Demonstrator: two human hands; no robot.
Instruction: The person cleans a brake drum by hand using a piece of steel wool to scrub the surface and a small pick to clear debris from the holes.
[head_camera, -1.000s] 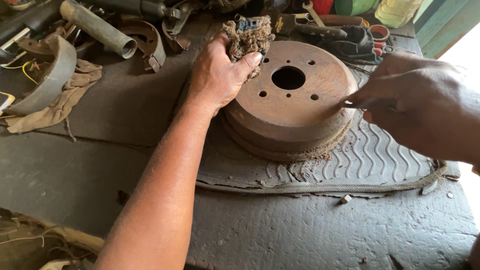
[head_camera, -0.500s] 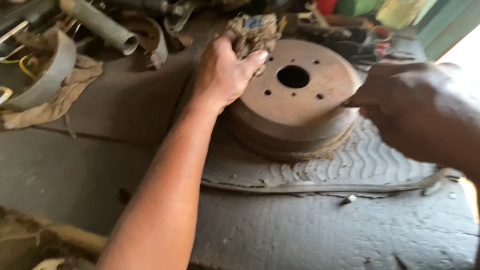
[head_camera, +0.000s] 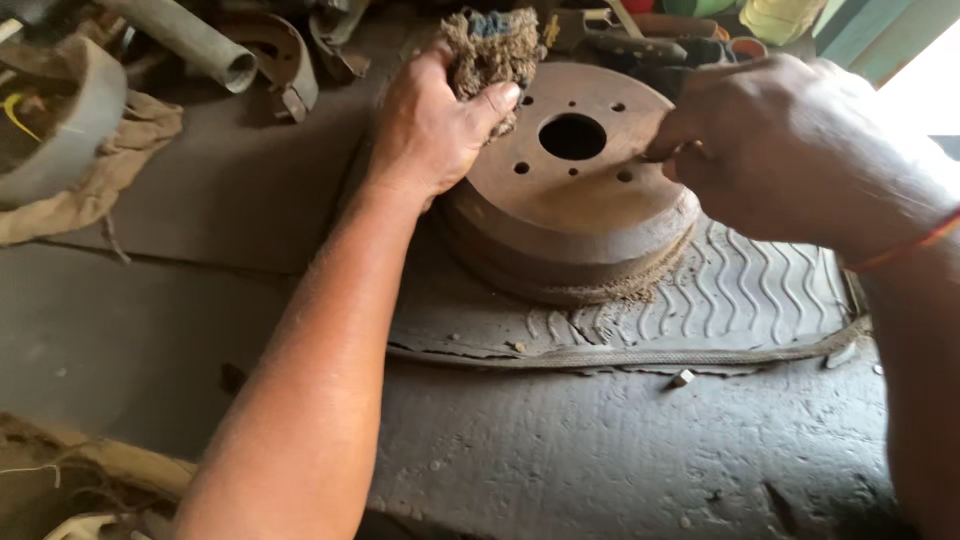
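A rusty round brake drum (head_camera: 565, 215) lies face up on a grey ribbed rubber mat (head_camera: 740, 300), with a big centre hole and several small bolt holes. My left hand (head_camera: 435, 125) grips a dirty, frayed rag (head_camera: 490, 50) and presses it against the drum's far left rim. My right hand (head_camera: 780, 145) hovers over the drum's right side, fingers pinched together near a bolt hole; whether they hold anything small I cannot tell.
Grey brake shoes (head_camera: 70, 125) and a tan cloth (head_camera: 110, 175) lie at the far left. A metal pipe (head_camera: 195, 40) and another brake shoe (head_camera: 275, 55) sit behind. Tools and a dark glove (head_camera: 660, 45) crowd the back. A small nut (head_camera: 683, 378) lies near the mat's edge.
My right hand has moved left and up, from the drum's right edge onto its top face. The left hand with the rag stays at the rim. The camera has shifted.
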